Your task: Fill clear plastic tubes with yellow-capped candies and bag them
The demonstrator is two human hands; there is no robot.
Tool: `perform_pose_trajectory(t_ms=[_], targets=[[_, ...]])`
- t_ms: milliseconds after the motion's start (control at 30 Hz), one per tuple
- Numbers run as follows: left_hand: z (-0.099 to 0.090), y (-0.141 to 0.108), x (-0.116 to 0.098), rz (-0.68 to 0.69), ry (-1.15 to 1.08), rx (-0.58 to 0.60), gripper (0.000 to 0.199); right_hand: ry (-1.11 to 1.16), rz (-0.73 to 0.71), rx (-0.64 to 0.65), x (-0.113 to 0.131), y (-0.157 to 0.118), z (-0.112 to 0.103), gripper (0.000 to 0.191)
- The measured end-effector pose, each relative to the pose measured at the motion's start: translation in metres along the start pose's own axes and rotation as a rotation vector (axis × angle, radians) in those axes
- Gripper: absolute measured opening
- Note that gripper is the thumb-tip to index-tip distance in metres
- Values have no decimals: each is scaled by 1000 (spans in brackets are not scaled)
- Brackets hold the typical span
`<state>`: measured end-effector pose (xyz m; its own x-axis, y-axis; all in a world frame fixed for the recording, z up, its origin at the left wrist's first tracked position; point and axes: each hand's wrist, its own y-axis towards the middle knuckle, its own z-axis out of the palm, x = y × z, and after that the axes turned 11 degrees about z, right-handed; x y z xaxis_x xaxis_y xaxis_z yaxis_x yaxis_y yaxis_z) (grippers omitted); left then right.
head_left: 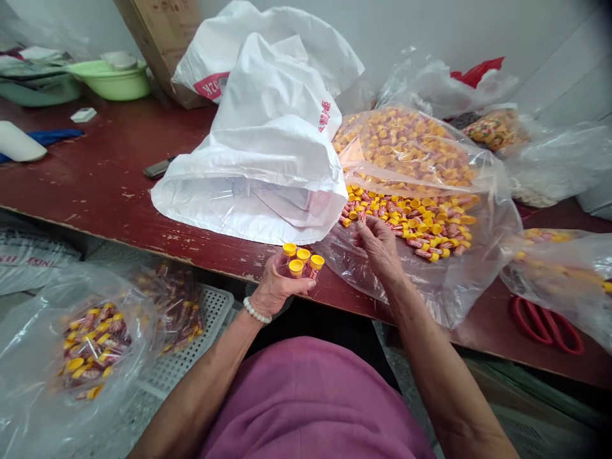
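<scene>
My left hand [273,285], with a pale bead bracelet at the wrist, is closed around several small clear tubes [296,269] with yellow caps. They stand upright together just over the table's front edge. At the near left edge of a loose pile of small yellow-capped tubes [433,223], my right hand [381,247] pinches one red-and-white patterned tube [362,217] between thumb and fingers. The pile spills from the mouth of a large clear plastic bag [411,140]. Left of it, a white woven sack [268,153] lies with its mouth facing me; clear plastic shows inside.
Red scissors [547,325] lie on the dark red table [95,185] at right. A phone-like object [159,167] rests beside the sack. Green basins [112,80] stand back left. Below the table's left edge are a bag of capped tubes [95,341] and a white plastic basket [176,366].
</scene>
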<state>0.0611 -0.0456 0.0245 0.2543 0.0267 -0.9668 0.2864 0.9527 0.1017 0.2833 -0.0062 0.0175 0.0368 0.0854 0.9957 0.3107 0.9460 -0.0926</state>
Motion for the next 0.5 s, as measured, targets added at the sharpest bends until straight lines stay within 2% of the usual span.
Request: perform_pose_trajectory(t_ms=[167,367,500], targets=[[1,0,-8,-65,-126,35,32,132,97,-88,-8,-1,-1,43],[4,4,-14,-124,-174,22,29,145,103,-61,-20,3,-3,41],[8,7,-12,-83,-97,-2,35,164,96,-35,-9,-2,-4,37]])
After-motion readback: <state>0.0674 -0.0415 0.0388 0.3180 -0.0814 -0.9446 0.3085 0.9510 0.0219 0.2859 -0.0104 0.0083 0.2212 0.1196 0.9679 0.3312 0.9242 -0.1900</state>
